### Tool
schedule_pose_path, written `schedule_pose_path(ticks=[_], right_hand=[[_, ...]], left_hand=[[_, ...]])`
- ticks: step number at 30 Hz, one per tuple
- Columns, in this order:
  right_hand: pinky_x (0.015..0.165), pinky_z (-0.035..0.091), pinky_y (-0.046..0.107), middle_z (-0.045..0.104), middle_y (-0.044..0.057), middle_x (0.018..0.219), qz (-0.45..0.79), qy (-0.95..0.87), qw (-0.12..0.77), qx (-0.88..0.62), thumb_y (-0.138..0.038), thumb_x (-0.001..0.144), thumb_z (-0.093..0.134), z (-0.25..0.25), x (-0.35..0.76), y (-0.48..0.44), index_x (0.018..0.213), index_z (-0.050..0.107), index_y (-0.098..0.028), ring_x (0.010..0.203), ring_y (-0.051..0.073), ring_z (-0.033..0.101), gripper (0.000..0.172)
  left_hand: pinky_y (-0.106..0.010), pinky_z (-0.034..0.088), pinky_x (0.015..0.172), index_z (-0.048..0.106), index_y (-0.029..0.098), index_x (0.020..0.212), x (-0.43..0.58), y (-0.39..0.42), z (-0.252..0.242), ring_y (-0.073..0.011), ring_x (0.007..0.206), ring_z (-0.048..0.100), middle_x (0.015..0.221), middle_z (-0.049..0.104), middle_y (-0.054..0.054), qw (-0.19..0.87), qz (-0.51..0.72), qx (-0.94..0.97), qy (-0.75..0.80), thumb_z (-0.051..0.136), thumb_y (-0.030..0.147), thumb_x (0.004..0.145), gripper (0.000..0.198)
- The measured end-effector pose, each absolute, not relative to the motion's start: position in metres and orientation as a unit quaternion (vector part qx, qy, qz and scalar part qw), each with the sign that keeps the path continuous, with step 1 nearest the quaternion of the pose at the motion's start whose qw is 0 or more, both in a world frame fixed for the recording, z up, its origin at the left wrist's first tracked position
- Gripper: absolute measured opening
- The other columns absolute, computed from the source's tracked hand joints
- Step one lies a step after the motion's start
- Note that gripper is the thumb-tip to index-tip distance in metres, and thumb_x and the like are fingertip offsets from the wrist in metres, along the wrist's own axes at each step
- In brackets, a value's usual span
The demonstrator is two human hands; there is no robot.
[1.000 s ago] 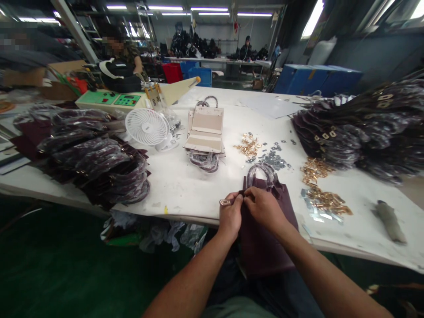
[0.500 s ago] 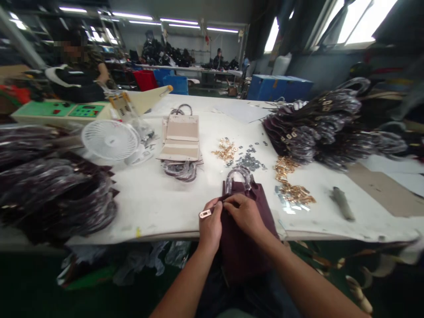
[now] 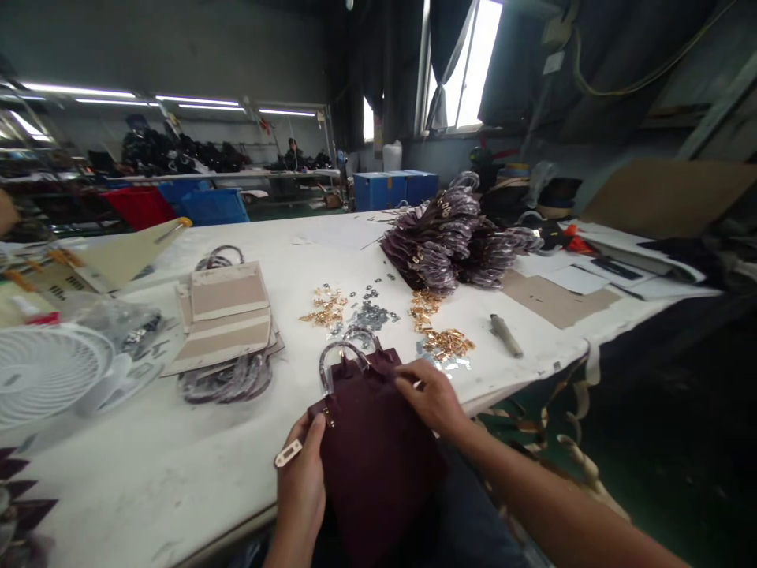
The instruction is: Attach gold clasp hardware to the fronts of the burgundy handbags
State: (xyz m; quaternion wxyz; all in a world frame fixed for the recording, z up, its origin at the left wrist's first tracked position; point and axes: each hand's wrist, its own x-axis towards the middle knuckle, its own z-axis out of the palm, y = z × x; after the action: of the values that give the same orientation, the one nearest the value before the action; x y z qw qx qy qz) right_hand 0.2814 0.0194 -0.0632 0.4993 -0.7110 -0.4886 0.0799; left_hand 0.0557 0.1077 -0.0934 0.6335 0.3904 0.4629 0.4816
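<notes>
Where the hands meet the bag: the maroon bag [image 3: 378, 457] stands before the person at the near edge of the white table [image 3: 230, 457], plastic-wrapped handles [image 3: 324, 364] uppermost, its lower part over the lap.
Left hand [image 3: 303, 473]: thumb laid on the front of the upper left corner, fingers behind, pinching the bag between them; the thumb tip lies just beside small gold-coloured fittings [image 3: 330, 418].
Slotted tab [image 3: 288, 454]: pale-faced, projecting outward beside the left hand.
Right hand [image 3: 430, 394]: at the upper right edge, fingers curled, thumb and forefinger near each other; whether they pinch anything cannot be told.
Loose hardware: beyond the bag, a gold-coloured heap [image 3: 324, 308] at left, grey pieces [image 3: 372, 315] beside it, and a second gold-coloured heap [image 3: 448, 344] at right.
Grey-green cylinder [image 3: 505, 335]: lying on the table, right of the second heap.
Beige-faced panels [image 3: 229, 296]: stacked left of the heaps, near the white fan [image 3: 53, 371].
Maroon pile [image 3: 446, 237]: plastic-wrapped, farther back at right.
Background: blue boxes [image 3: 382, 192] and a red bin [image 3: 139, 207].
</notes>
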Motion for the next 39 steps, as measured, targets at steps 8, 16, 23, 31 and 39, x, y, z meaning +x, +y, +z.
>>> schedule_pose_path(ticks=[8, 16, 23, 31, 39], right_hand=[[0.082, 0.052, 0.042, 0.071, 0.011, 0.097, -0.011, -0.319, 0.384, -0.866, -0.043, 0.087, 0.065, -0.083, 0.470, -0.028, 0.098, 0.079, -0.018, 0.086, 0.026, 0.066, 0.031], [0.073, 0.049, 0.037, 0.075, 0.008, 0.087, 0.038, -0.356, 0.373, -0.856, -0.043, 0.078, 0.071, -0.097, 0.480, -0.023, 0.085, 0.080, -0.022, 0.079, 0.026, 0.067, 0.024], [0.068, 0.053, 0.038, 0.076, 0.007, 0.078, 0.114, -0.320, 0.522, -0.782, -0.053, 0.078, 0.073, -0.074, 0.414, -0.028, 0.095, 0.076, -0.020, 0.072, 0.026, 0.070, 0.037], [0.086, 0.056, 0.038, 0.078, 0.003, 0.094, 0.294, -0.442, 0.559, -0.637, -0.042, 0.086, 0.068, -0.083, 0.256, 0.023, 0.094, 0.076, -0.025, 0.090, 0.024, 0.072, 0.020], [0.088, 0.056, 0.038, 0.075, 0.005, 0.098, 0.183, -0.538, 0.513, -0.643, -0.032, 0.095, 0.061, -0.094, 0.253, 0.025, 0.098, 0.075, -0.026, 0.095, 0.025, 0.071, 0.016]], left_hand=[[-0.038, 0.061, 0.088, 0.072, 0.021, 0.110, 0.064, 0.105, -0.080, -0.0260, 0.096, 0.075, 0.102, 0.080, -0.004, 0.645, 0.462, 0.382, 0.475, 0.088, 0.042, 0.067, 0.050], [-0.033, 0.058, 0.069, 0.061, 0.017, 0.132, 0.040, 0.115, -0.064, -0.0252, 0.087, 0.073, 0.117, 0.074, -0.013, 0.607, 0.325, 0.528, 0.497, 0.089, 0.050, 0.065, 0.080], [-0.043, 0.052, 0.100, 0.056, 0.025, 0.139, 0.039, 0.127, -0.022, -0.0283, 0.122, 0.061, 0.141, 0.061, -0.011, 0.244, 0.346, 0.792, 0.439, 0.064, 0.042, 0.089, 0.054], [-0.045, 0.041, 0.109, 0.072, 0.021, 0.120, 0.125, 0.165, -0.022, -0.0313, 0.127, 0.055, 0.129, 0.069, -0.013, 0.094, 0.099, 0.964, 0.228, 0.061, 0.018, 0.091, 0.032], [-0.042, 0.038, 0.097, 0.076, 0.026, 0.089, 0.140, 0.197, -0.020, -0.0296, 0.110, 0.056, 0.100, 0.071, -0.008, 0.096, 0.030, 0.986, 0.136, 0.067, 0.018, 0.088, 0.012]])
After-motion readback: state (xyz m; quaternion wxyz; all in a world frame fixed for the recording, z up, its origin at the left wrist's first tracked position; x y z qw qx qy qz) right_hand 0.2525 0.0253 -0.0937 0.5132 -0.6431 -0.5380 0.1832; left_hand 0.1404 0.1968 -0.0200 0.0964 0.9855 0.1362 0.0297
